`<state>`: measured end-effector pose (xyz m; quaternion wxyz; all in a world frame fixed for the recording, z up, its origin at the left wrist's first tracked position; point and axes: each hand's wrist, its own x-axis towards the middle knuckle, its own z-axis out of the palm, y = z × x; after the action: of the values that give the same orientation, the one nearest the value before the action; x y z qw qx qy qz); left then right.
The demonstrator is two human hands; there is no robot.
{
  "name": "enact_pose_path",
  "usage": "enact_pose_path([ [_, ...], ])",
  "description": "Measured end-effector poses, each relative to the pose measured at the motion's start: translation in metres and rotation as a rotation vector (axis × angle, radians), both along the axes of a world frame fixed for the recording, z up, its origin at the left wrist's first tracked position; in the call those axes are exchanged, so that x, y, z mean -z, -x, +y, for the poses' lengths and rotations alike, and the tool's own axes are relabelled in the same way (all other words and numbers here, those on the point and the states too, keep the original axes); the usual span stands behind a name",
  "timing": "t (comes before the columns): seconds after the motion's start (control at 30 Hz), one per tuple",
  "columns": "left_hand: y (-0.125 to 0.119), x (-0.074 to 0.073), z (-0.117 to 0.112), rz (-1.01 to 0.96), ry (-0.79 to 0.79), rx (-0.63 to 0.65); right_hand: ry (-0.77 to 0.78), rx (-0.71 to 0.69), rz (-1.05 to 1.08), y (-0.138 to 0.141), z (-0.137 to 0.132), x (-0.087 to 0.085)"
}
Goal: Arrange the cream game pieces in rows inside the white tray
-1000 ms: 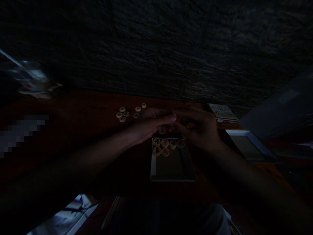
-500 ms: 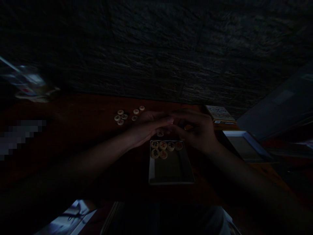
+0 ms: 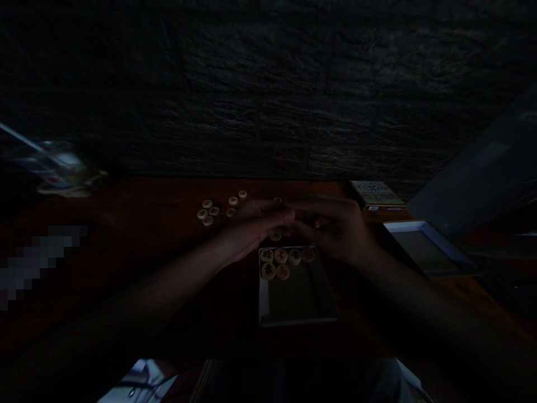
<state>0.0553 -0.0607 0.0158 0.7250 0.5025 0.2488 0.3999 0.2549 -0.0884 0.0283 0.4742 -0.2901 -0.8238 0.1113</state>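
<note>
My left hand (image 3: 254, 226) and right hand (image 3: 338, 232) meet narrowly, and darkness prevents me telling whether they hold anything. A loose xiangqi disc (image 3: 276, 237) lies just below them, beside the tray (image 3: 260, 296); a careless descent could knock it.

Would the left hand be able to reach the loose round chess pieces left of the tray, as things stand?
Probably yes: the left hand lies right beside the loose round chess pieces on the reddish table top, and nothing appears to stand between them.
</note>
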Motion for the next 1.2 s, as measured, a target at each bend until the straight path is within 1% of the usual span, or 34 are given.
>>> enact_pose_path([
  [0.27,-0.0007,0.0008,0.0003,-0.007,-0.021,-0.025,-0.016,-0.001,0.004,-0.0004,0.0012,0.0007],
  [0.5,-0.0019,0.0029,-0.0005,-0.050,0.001,0.038,-0.001,0.001,-0.014,0.0000,-0.0013,-0.0017],
  [0.77,-0.0050,0.0004,-0.0021,-0.047,-0.009,-0.036,-0.038,0.004,0.006,-0.0012,0.0020,-0.0001],
  [1.0,-0.0031,0.0000,-0.0027,-0.036,0.033,0.012,-0.038,0.004,0.007,-0.0020,0.0024,-0.0003],
  [1.2,-0.0035,0.0008,-0.0020,-0.032,-0.003,-0.030,-0.044,-0.005,-0.003,-0.0035,0.0035,0.0019],
])
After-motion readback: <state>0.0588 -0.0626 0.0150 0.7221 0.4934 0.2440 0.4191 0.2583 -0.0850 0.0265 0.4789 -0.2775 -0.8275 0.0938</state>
